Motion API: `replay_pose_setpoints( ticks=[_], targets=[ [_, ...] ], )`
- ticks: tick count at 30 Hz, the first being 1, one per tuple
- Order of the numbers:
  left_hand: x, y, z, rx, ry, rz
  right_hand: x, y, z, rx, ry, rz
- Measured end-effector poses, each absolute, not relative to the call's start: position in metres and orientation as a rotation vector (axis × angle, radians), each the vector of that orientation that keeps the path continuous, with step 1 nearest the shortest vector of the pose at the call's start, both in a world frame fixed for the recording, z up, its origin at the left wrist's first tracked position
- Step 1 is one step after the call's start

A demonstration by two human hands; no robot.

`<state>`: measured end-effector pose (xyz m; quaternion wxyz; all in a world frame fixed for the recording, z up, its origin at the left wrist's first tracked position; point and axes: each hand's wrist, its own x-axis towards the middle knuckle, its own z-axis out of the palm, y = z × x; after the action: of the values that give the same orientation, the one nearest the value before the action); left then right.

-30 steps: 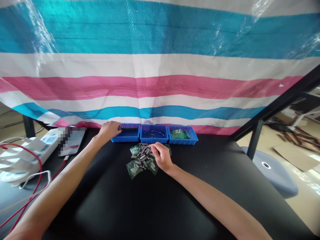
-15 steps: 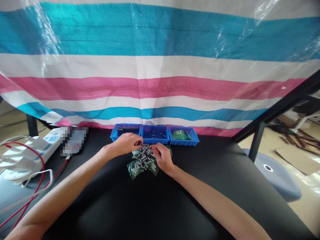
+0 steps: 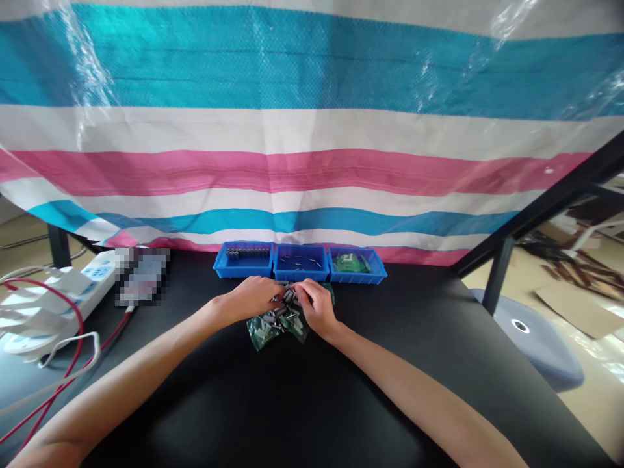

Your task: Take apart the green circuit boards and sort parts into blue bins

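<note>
A heap of small grey cylindrical parts [image 3: 285,311] lies on green plastic bags [image 3: 263,331] in the middle of the black table [image 3: 312,403]. My left hand [image 3: 256,296] rests on the heap's left side, fingers curled and pinching at a part. My right hand [image 3: 316,304] is on the heap's right side, fingers bent down into the parts. The two hands nearly touch. Behind them stand three blue trays: the left tray [image 3: 244,260] holds a row of dark parts, the middle tray [image 3: 301,262] a few thin pins, the right tray [image 3: 357,264] green bags.
A striped tarpaulin [image 3: 312,130] hangs behind the trays. At the left are a white power strip [image 3: 88,276], red and white cables [image 3: 73,338] and a blurred flat object [image 3: 141,276]. A black frame post [image 3: 497,273] and a grey stool [image 3: 531,338] stand at the right.
My left hand came back from the left blue tray to the heap and now meets my right hand over the parts. My right hand stayed at the heap.
</note>
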<state>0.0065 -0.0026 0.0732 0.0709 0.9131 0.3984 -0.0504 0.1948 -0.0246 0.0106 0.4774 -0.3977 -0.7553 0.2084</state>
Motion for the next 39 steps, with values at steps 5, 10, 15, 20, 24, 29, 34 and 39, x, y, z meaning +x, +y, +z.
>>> replay_pose_setpoints(
  ticks=[5, 10, 15, 20, 24, 29, 34, 39],
  targets=[
    [0.002, -0.002, 0.077, 2.693, 1.283, -0.198, 0.194, -0.024, 0.010, -0.974, -1.836, 0.514],
    [-0.006, -0.003, 0.086, 2.651, 1.406, -0.252, 0.194, -0.024, 0.008, -0.969, -1.832, 0.526],
    [-0.012, -0.001, 0.092, 2.614, 1.380, -0.251, 0.194, -0.025, 0.010, -0.965, -1.822, 0.543],
    [-0.012, 0.000, 0.088, 2.621, 1.390, -0.300, 0.194, -0.025, 0.011, -0.953, -1.835, 0.541],
    [-0.010, -0.001, 0.082, 2.639, 1.394, -0.332, 0.195, -0.025, 0.011, -0.951, -1.839, 0.530],
    [-0.008, -0.002, 0.081, 2.646, 1.379, -0.334, 0.195, -0.024, 0.010, -0.962, -1.843, 0.533],
    [-0.003, -0.007, 0.087, 2.644, 1.359, -0.380, 0.195, -0.024, 0.010, -0.955, -1.843, 0.521],
    [0.000, -0.009, 0.087, 2.651, 1.382, -0.367, 0.194, -0.025, 0.011, -0.950, -1.840, 0.524]
  ],
)
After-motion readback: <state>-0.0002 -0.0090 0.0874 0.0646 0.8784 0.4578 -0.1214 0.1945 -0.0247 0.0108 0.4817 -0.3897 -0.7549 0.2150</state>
